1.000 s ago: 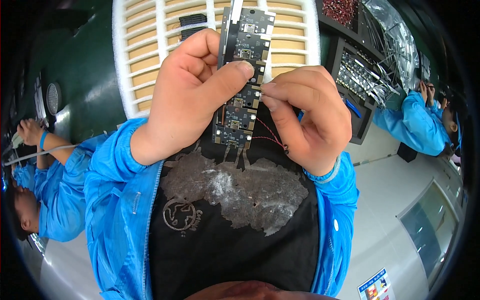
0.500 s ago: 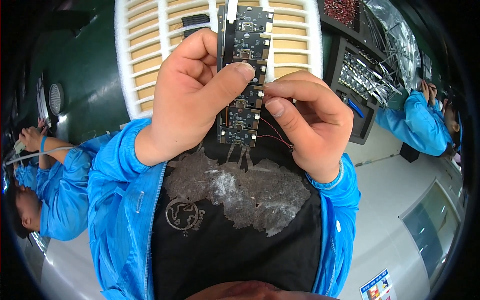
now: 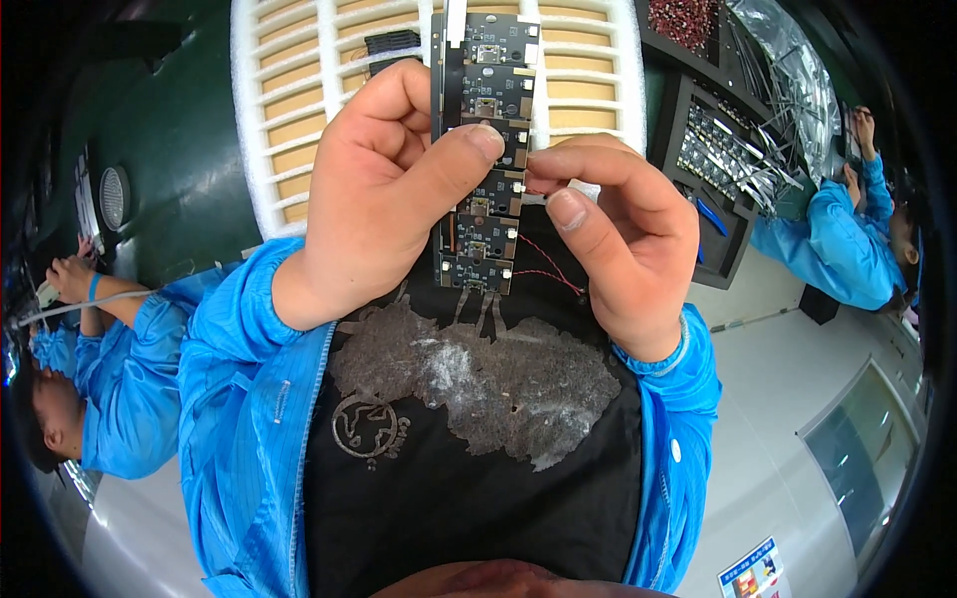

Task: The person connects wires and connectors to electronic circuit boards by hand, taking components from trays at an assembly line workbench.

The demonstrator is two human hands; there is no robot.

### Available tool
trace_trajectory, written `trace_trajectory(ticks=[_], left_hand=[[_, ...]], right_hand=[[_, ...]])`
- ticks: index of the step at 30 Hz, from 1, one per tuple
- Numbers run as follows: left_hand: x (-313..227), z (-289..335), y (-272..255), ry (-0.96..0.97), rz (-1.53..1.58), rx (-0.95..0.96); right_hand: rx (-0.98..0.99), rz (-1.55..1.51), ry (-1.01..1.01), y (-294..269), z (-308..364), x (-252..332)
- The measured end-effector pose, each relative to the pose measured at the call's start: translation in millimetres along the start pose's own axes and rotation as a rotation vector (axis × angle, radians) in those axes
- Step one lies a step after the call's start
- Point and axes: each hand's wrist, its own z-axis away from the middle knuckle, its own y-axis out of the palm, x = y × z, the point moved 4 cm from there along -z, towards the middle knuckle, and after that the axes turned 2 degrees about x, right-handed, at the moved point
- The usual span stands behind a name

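My left hand (image 3: 379, 189) is closed around a long strip of black circuit boards (image 3: 490, 214), its thumb pressed on the strip's face. The strip stands lengthwise before my chest, with small white connectors along its right edge. Beside that edge is my right hand (image 3: 638, 224), its thumb and index finger apart. The index fingertip is at the board's edge, near a connector with a short red wire; its other fingers are partly hidden. Lower down, thin twisted red wires (image 3: 546, 261) run from the connectors toward the right hand's heel.
Beyond the hands lies a white foam tray (image 3: 583, 130) with slots, with black pieces (image 3: 392, 45) in it. Dark trays at the right hold boards (image 3: 713, 149), small red parts (image 3: 683, 22) and blue-handled pliers (image 3: 712, 217). Co-workers in blue sit at left (image 3: 130, 389) and right (image 3: 832, 244).
My right thumb has drawn back from the index finger, widening the gap between them. The strip has shifted very slightly left. The co-worker at right has moved their hands apart.
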Motion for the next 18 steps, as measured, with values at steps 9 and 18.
trace_trajectory(ticks=[9, 18], left_hand=[[-2.1, 0.3, -2.0, 0.012, -0.029, -0.008], [-3.1, 1.1, -1.1, 0.052, -0.043, 0.018]], right_hand=[[0.071, 0.156, -0.096, 1.4, -5.0, 1.1], [0.08, 0.207, -0.123, 4.0, -9.9, 4.5]])
